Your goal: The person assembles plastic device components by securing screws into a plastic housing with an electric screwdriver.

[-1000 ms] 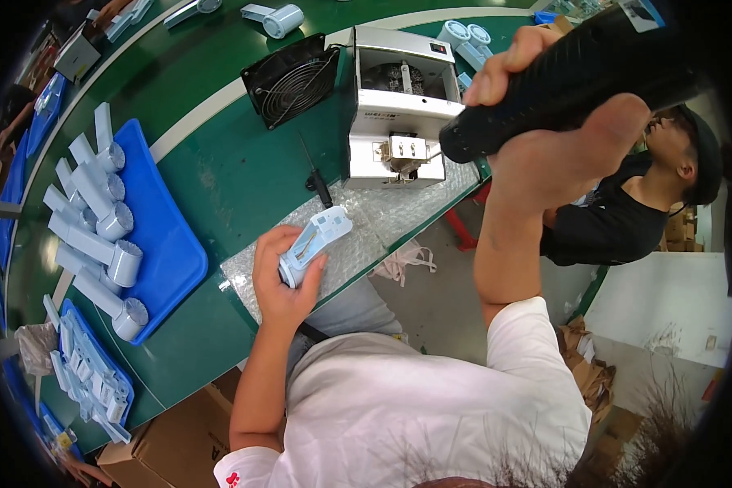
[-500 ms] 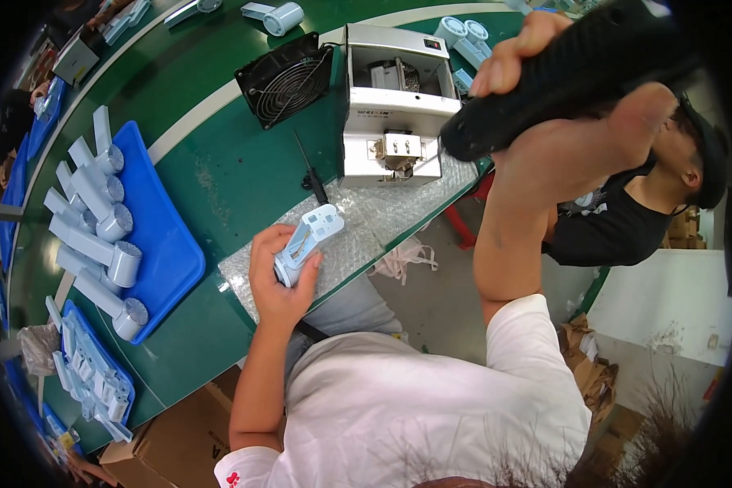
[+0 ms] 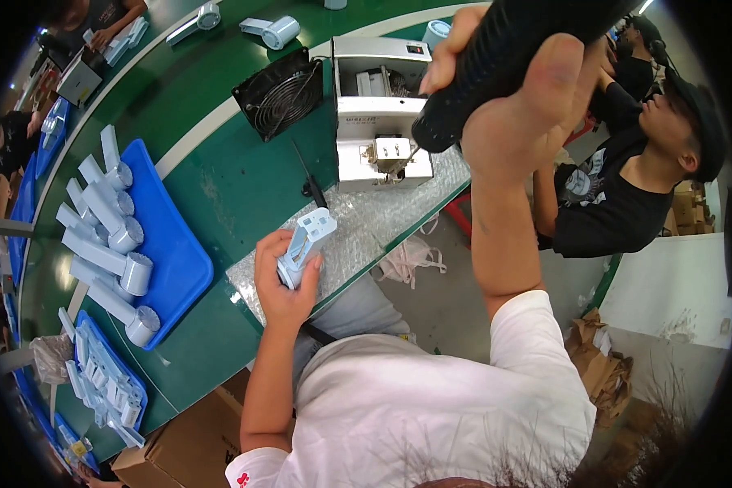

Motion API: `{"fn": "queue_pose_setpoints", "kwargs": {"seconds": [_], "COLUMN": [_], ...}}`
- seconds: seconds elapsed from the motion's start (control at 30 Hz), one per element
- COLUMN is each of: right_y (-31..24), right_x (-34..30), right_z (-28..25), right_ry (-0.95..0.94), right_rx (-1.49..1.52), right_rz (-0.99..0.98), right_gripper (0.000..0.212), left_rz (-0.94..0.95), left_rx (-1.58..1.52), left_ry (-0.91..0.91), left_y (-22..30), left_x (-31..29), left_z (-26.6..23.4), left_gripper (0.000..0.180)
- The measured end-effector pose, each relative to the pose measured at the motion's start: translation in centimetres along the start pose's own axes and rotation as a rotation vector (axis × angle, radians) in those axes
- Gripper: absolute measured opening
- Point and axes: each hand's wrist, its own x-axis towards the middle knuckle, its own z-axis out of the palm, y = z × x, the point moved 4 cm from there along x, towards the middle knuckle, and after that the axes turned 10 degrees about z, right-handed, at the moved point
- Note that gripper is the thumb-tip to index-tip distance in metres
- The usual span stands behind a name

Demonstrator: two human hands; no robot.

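My left hand (image 3: 282, 283) is wrapped round a light blue plastic housing (image 3: 315, 224), its open inner side with posts and slots facing up, over a bubble-wrap mat (image 3: 366, 213). Raised at the upper right, my right hand (image 3: 504, 134) grips a thick black electric screwdriver (image 3: 484, 69). The tool slants down to the left, and its thin bit reaches the metal pick-up block at the front of a white screw feeder (image 3: 350, 167). Whether a screw sits on the bit is too small to tell. A small black-handled screwdriver (image 3: 312, 189) lies beyond the housing.
A black fan (image 3: 281, 93) stands left of the feeder. Blue trays (image 3: 175, 272) on the left hold several light blue housings (image 3: 98, 244) and smaller parts (image 3: 106, 374). More housings (image 3: 272, 32) lie along the green conveyor. A co-worker in black (image 3: 626, 187) sits at the right.
The black electric screwdriver in my right hand has shifted left and up, its bit now at the feeder's block. My left hand keeps its hold on the housing. The view has shifted slightly.
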Motion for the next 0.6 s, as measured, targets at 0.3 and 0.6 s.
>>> {"fn": "queue_pose_setpoints", "kwargs": {"seconds": [0.3, 0.6], "right_y": [0.1, 2.6], "right_x": [0.5, -0.7], "right_z": [0.3, 2.6], "right_ry": [-0.12, -0.252], "right_rx": [0.125, 0.213], "right_rz": [0.005, 0.021], "right_gripper": [0.051, 0.055], "left_rz": [-0.019, -0.087], "left_rx": [-0.004, -0.528], "left_ry": [-0.017, -0.253], "left_y": [-0.1, 5.5], "left_x": [-0.3, 6.2], "left_z": [-0.1, -0.3], "left_gripper": [0.033, 0.05]}}
